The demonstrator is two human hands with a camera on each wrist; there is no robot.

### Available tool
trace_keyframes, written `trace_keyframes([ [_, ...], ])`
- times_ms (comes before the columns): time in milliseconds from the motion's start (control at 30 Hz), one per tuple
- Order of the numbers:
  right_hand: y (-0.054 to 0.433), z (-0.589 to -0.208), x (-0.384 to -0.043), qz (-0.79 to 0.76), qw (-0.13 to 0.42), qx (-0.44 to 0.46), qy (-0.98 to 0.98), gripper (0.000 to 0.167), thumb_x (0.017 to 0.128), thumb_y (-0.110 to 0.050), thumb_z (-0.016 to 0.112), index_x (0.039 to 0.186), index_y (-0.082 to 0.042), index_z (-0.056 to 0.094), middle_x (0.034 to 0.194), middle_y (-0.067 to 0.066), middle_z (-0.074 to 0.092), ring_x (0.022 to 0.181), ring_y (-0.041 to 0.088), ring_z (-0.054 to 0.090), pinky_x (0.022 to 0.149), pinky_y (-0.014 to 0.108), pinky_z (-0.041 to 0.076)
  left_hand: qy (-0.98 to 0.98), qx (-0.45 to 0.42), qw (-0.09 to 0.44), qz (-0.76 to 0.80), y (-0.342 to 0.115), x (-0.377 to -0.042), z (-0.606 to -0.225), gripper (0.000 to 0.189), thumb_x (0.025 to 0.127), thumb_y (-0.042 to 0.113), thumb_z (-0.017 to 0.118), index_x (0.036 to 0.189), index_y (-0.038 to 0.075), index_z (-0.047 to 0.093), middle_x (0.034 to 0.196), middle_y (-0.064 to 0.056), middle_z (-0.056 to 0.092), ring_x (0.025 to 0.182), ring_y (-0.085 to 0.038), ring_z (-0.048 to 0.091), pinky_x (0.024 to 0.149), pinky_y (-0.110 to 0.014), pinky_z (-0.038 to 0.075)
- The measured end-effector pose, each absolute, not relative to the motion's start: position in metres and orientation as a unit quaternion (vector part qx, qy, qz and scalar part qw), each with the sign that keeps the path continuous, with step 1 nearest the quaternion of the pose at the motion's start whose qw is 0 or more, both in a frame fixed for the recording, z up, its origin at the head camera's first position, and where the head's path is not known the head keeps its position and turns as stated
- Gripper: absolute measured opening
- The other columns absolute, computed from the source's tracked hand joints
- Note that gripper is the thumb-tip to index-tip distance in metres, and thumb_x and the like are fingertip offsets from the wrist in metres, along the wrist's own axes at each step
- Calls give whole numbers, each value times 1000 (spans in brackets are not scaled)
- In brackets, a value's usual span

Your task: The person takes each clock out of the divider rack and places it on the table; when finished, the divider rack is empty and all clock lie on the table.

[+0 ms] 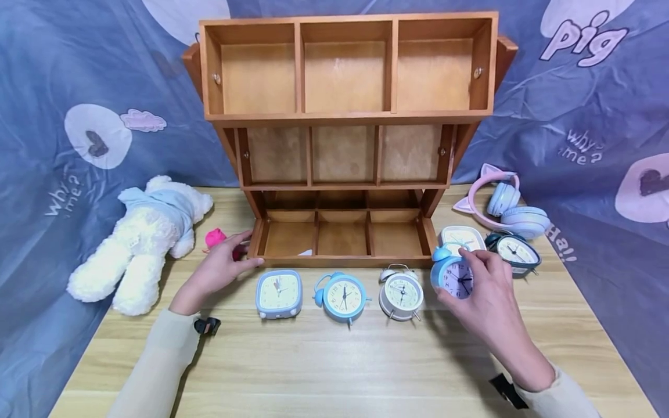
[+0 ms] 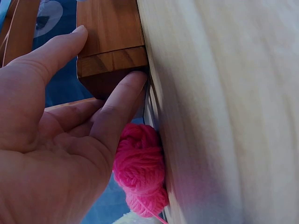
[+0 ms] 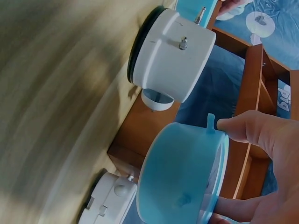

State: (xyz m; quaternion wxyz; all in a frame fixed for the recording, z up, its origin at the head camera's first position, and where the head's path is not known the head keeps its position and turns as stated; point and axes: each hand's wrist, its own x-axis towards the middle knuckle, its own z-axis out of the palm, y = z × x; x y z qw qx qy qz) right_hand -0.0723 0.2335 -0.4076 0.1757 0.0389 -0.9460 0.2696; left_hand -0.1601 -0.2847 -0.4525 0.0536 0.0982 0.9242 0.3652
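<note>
In the head view, my right hand (image 1: 486,296) pinches a blue twin-bell alarm clock (image 1: 455,277) between thumb and fingers, its dial facing me. The same clock (image 3: 180,172) shows its blue case in the right wrist view, tilted and off the table. At the front left corner of the tiered wooden shelf (image 1: 334,262), my left hand (image 1: 222,268) rests with extended fingers along the side and its thumb by the front edge. A ball of pink yarn (image 2: 140,165) lies beside those fingers. A row holds a blue-rimmed square clock (image 1: 279,294), a light blue alarm clock (image 1: 343,296) and a white alarm clock (image 1: 401,295).
Behind the held clock are a white square clock (image 1: 462,237) and a dark green clock (image 1: 514,251). Cat-ear headphones (image 1: 496,200) lie at the back right, a white plush toy (image 1: 148,244) at the left. The shelf's lowest tier has a small white piece (image 1: 305,252).
</note>
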Motion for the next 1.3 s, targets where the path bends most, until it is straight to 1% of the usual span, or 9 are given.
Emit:
trace_keyframes([
  [333, 234, -416, -67, 257, 125, 47, -957, 88, 73, -19, 99, 148, 9, 64, 140, 33, 55, 122, 47, 46, 91, 58, 47, 925, 97, 56, 363, -284, -161, -450, 84, 106, 33, 81, 169, -5, 41, 157, -33, 63, 141, -51, 65, 124, -69, 46],
  [467, 234, -419, -66, 255, 105, 51, -960, 91, 74, -22, 100, 150, 10, 62, 142, 33, 57, 127, 48, 48, 97, 65, 50, 925, 92, 58, 364, -285, -161, -450, 84, 106, 33, 81, 170, -4, 40, 156, -32, 64, 139, -49, 67, 124, -68, 48],
  [633, 234, -421, -65, 254, 79, 57, -962, 91, 75, -24, 101, 149, 12, 62, 144, 32, 58, 134, 49, 49, 106, 71, 49, 925, 94, 58, 365, -284, -161, -449, 84, 106, 33, 81, 170, -4, 41, 155, -32, 65, 139, -49, 68, 123, -68, 48],
  [733, 234, -423, -66, 255, 73, 61, -962, 89, 75, -23, 101, 147, 13, 63, 145, 31, 59, 134, 49, 50, 107, 71, 49, 924, 94, 58, 367, -284, -160, -448, 84, 106, 33, 81, 169, -5, 42, 153, -32, 66, 138, -49, 69, 122, -68, 49],
  [933, 235, -427, -69, 253, 63, 64, -963, 88, 75, -24, 102, 145, 13, 64, 145, 30, 61, 131, 49, 53, 106, 69, 50, 924, 92, 57, 366, -284, -159, -448, 84, 106, 34, 81, 169, -4, 42, 151, -32, 68, 138, -49, 69, 122, -68, 49],
  [1300, 239, -430, -75, 238, 22, 52, -970, 87, 79, -30, 99, 148, 11, 63, 147, 30, 62, 130, 49, 57, 103, 66, 52, 925, 97, 57, 362, -285, -160, -451, 84, 106, 34, 80, 170, -4, 41, 152, -32, 67, 139, -50, 67, 124, -68, 48],
])
